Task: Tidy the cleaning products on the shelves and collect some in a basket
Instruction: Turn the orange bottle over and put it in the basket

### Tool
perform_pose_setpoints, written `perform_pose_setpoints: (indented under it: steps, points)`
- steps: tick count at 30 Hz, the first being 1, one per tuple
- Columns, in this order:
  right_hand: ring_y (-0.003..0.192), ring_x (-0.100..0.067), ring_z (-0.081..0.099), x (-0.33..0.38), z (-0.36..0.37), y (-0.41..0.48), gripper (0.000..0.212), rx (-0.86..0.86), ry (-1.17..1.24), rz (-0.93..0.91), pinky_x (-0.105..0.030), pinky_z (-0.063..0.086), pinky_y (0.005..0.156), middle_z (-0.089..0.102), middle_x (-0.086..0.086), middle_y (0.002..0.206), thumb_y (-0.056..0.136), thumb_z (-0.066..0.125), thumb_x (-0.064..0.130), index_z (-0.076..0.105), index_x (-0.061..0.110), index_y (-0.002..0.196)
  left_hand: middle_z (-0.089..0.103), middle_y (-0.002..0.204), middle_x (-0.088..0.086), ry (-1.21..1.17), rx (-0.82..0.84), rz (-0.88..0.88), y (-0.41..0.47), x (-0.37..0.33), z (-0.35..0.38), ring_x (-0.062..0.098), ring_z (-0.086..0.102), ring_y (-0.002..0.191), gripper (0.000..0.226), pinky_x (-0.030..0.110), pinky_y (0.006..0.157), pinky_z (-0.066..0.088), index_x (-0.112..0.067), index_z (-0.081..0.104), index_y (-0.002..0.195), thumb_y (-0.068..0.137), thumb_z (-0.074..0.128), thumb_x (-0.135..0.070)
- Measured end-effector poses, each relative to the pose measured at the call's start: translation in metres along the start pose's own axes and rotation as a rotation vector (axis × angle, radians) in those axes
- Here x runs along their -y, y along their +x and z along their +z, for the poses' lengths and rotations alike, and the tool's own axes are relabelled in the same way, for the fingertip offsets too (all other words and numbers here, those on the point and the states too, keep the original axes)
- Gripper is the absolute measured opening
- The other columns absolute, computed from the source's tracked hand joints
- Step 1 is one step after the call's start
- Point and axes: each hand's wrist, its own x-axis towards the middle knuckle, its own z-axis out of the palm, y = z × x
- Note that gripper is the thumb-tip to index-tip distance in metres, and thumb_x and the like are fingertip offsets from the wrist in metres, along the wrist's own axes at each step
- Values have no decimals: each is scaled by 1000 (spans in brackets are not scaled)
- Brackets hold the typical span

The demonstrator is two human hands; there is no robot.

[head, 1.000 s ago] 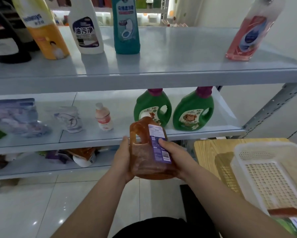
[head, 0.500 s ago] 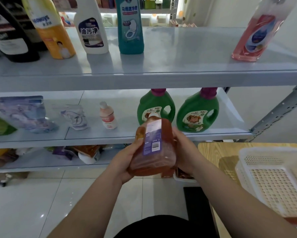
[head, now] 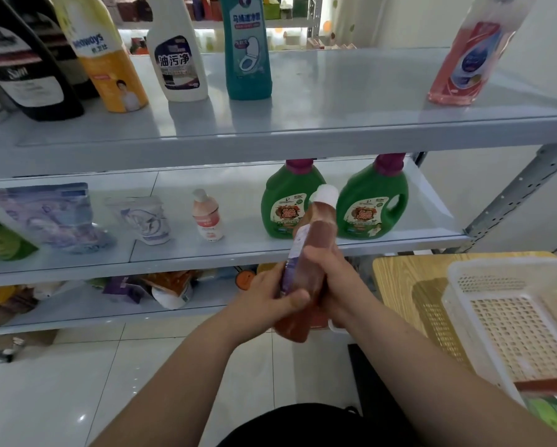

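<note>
Bottle [head: 317, 235] of brownish-orange liquid, white cap up, sits between both hands in front of the middle shelf [head: 206, 256], above the floor and resting on nothing. The left hand [head: 270, 295] grips its lower half from the label side, thumb laid across the front. The right hand [head: 338, 282] wraps the other side, fingers curled round it.

A second ago the bottle was lower and broad face towards the person, its handle hole and purple label plain to see. It has since been lifted and turned edge-on, so the label now runs down its left edge and the cap tips away towards the shelf. From where the person looks, the cap lies over the gap between the two green jugs [head: 290, 204] at the right of the middle shelf.

I read that as the bottle having been looked over and now being lined up for a place. Whether it goes on the shelf or into the basket I cannot tell.

Further left on that shelf stand a small pink bottle [head: 208, 216] and some soft pouches [head: 45, 214]. The top shelf [head: 335, 101] carries a row of tall bottles at the left and one pink bottle [head: 470, 56] well apart at the right. The white basket [head: 496, 269] waits on the wooden desk [head: 399, 272], just beside the right forearm.
</note>
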Motion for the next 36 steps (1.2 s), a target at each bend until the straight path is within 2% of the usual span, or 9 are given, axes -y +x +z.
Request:
perform_pose_setpoints:
  steps: [3,5,7,11,15,19,24,32,36]
  points:
    - [113,-20,71,-4,8,-10,104,-29,-247,-159,-41,63,86,66,5,133,61,96,27,41,48,146,43,126,-23,258,-98,47,6,1,6,1,55,109,86,21,87,50,-57,44,129,54,84,-71]
    - [124,-15,63,-8,14,-16,121,-45,-397,-198,-43,57,99,58,13,143,53,100,39,29,59,149,52,117,-15,361,-281,75,11,0,15,10,58,105,75,31,86,57,-40,54,125,57,85,-47]
    - [135,-16,53,-6,16,-22,124,-23,-490,-222,-47,50,109,49,12,152,50,98,57,23,63,149,63,109,-12,256,-383,119,9,5,20,9,63,101,63,26,79,57,-40,60,119,61,84,-36]
    - [133,-12,53,18,6,-29,78,12,-643,-322,-42,56,101,50,8,147,67,78,76,42,68,136,74,111,-13,-222,-392,68,-3,22,2,6,71,102,81,28,80,60,-45,56,126,53,88,-31]
    - [124,-17,63,20,-1,-31,46,6,-516,-138,-50,59,97,62,4,138,81,69,66,51,70,123,76,115,0,-670,-277,67,-7,25,-7,22,74,106,79,38,74,63,-31,49,134,64,82,-13]
    - [112,-22,73,16,-5,-32,45,8,-375,-167,-46,64,84,75,-1,119,88,70,39,61,50,131,78,108,10,-910,-229,39,-5,19,-4,24,77,91,81,36,67,62,-18,56,129,55,88,-24]
    - [114,-23,72,19,-11,-33,50,62,-397,-187,-48,63,84,74,-2,121,89,73,44,59,50,137,78,107,11,-925,-258,11,-4,11,1,24,77,89,109,37,67,63,-18,58,126,31,104,-46]
    - [112,-18,73,22,-13,-27,47,37,-460,-162,-44,64,82,75,6,116,87,72,46,59,56,132,79,104,7,-859,-311,-42,-5,3,4,22,78,88,65,33,63,62,-17,57,127,72,89,-32]
    - [112,-16,73,22,-14,-25,38,15,-497,-138,-48,63,88,76,6,117,91,70,48,59,66,123,79,103,1,-742,-337,-47,-5,-3,5,21,78,92,75,32,64,62,-24,56,124,60,91,-39]
